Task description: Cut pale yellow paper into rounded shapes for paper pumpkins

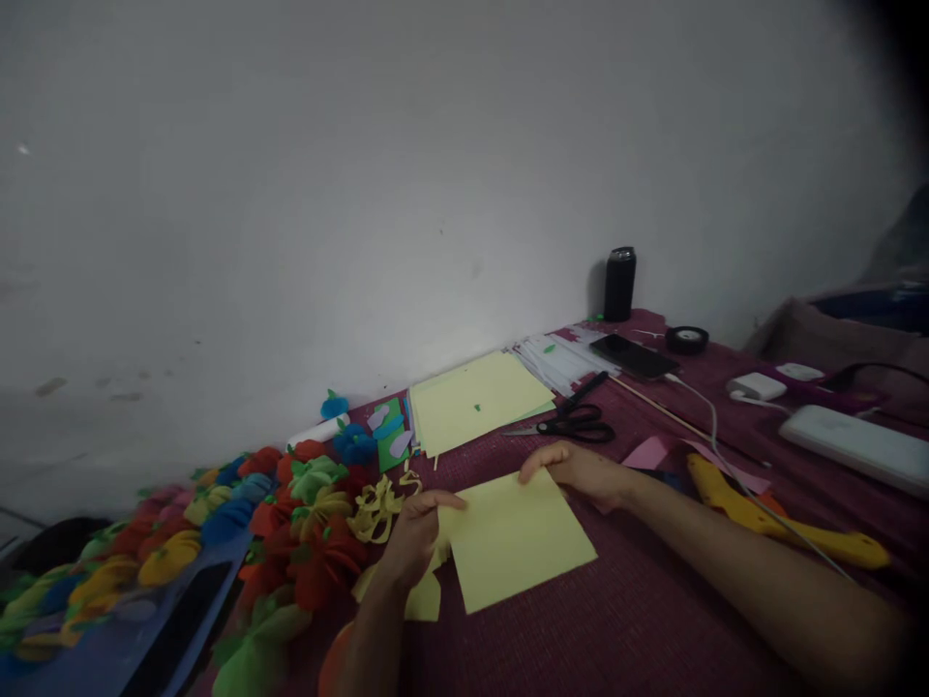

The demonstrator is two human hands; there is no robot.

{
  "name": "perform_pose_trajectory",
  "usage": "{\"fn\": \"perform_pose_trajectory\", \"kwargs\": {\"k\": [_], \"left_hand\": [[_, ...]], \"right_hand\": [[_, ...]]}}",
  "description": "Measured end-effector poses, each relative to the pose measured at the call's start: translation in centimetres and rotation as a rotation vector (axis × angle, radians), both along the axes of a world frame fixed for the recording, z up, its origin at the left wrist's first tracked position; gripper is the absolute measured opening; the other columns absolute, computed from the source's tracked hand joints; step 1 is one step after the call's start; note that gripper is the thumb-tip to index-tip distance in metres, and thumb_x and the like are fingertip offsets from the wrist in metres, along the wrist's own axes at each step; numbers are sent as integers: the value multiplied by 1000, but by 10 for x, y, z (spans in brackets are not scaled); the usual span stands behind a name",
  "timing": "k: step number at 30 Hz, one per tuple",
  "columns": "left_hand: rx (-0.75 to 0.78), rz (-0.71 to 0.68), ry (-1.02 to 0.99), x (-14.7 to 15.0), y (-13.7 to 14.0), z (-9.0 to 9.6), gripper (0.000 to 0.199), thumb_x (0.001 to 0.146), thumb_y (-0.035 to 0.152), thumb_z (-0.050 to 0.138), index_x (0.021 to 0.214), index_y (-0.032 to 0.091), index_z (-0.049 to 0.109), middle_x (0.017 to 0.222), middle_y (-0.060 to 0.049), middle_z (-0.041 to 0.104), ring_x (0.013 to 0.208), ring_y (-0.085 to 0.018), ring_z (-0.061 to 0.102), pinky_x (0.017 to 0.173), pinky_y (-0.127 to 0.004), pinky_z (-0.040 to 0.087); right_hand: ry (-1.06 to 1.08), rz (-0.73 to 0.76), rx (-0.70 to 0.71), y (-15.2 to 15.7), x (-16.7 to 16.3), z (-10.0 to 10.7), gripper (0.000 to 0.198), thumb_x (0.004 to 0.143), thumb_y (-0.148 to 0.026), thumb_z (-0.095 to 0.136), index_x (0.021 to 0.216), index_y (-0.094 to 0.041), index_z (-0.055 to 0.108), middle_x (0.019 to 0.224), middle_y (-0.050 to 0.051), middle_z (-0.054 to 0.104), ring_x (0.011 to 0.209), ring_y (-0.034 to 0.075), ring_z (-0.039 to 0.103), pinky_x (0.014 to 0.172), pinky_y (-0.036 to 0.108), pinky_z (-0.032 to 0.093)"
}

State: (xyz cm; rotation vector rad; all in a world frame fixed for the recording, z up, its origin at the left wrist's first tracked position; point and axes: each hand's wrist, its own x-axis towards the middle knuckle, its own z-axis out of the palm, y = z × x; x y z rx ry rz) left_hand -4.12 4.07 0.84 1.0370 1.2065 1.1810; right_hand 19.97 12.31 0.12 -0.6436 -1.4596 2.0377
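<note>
Left hand (415, 542): fingers pinched yellow sheet (521, 547) by its left corner | right hand (581, 474): fingers pinched its far edge | white device (856, 443): surface marking was too blurred to read

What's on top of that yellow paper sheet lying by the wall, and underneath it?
A tiny green scrap lies on the yellow paper sheet. Pale green paper peeks out beneath; the rest is covered.

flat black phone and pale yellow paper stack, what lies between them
White paper strips lie between the paper stack and phone in the head view.
</note>
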Motion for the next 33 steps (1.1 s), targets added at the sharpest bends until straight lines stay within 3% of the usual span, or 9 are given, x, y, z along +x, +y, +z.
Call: {"fn": "perform_pose_trajectory", "kwargs": {"k": [6, 12, 18, 21, 25, 33], "left_hand": [[-12, -39, 5, -4, 2, -7, 9, 64, 23, 62, 64, 15, 62, 58, -2, 63, 51, -13, 55, 49, -22, 38], [-32, -66, 94, -4, 2, -6, 10, 65, 22, 60, 68, 14, 65, 57, -1, 61, 49, -9, 51, 46, -18, 35], [-78, -213, 258, -1, 1, -3, 25, 69, 24, 57, 89, 14, 66, 76, -5, 65, 63, -15, 57, 54, -23, 42], [66, -230, 409, 0, 2, -5, 33, 72, 20, 51, 103, 17, 60, 100, -8, 62, 87, -20, 57, 71, -29, 45], [330, -139, 731, 11, 0, -7, 43, 73, 8, 38, 112, 18, 54, 116, -7, 54, 108, -19, 47, 95, -36, 33], [527, -359, 1271, 48, -13, -8, 41, 85, 24, 34, 126, 20, 35, 135, -7, 34, 127, -18, 21, 104, -42, 15]], "right_hand": [[-42, -41, -7, 3, -1, -4, 10, 67, -24, 60, 73, -16, 62, 70, 1, 65, 62, 13, 59, 57, 24, 43], [-132, 22, -5, 5, 2, -7, 17, 65, -24, 61, 81, -17, 60, 73, -1, 64, 60, 10, 57, 53, 20, 42], [-419, 216, 325, 10, 8, -13, 21, 65, -17, 53, 84, -18, 62, 76, 0, 64, 64, 12, 58, 58, 22, 45], [-510, 230, 424, 14, 12, -17, 24, 62, -10, 47, 78, -18, 64, 67, -1, 62, 56, 10, 54, 52, 19, 42], [-549, 231, 490, 17, 14, -20, 31, 58, -6, 46, 79, -17, 65, 61, -3, 60, 54, 10, 52, 50, 18, 38], [-564, 254, 593, 17, 14, -20, 34, 62, -6, 41, 86, -16, 63, 68, -2, 60, 57, 9, 53, 53, 18, 40]]}}
